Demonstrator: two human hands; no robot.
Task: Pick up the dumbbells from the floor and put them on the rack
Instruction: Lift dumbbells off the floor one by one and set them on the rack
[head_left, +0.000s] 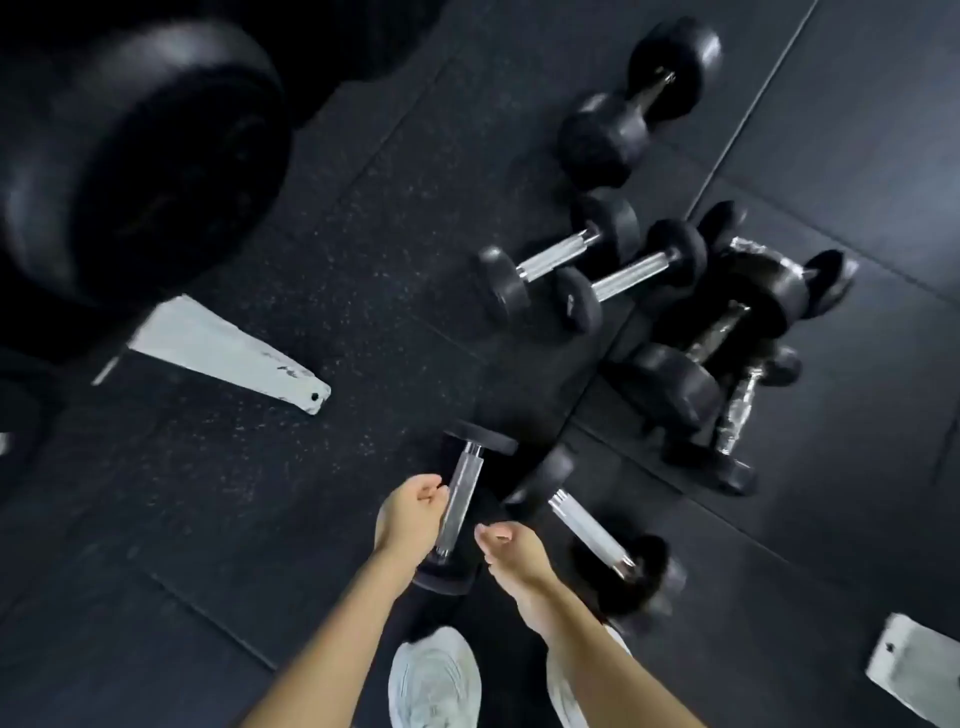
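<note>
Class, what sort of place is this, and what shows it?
Probably a gym's free-weights area: several dumbbells lie on a black rubber tiled floor, beside a rack's white foot.

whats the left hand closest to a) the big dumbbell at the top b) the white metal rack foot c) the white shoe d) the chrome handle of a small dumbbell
d: the left hand is right beside the chrome handle of the small dumbbell, its loosely curled fingers at the handle's side and not around it.

A gym: black rubber floor tiles (322, 291), scattered dumbbells (631, 270), and a white rack foot (228, 353).
</note>
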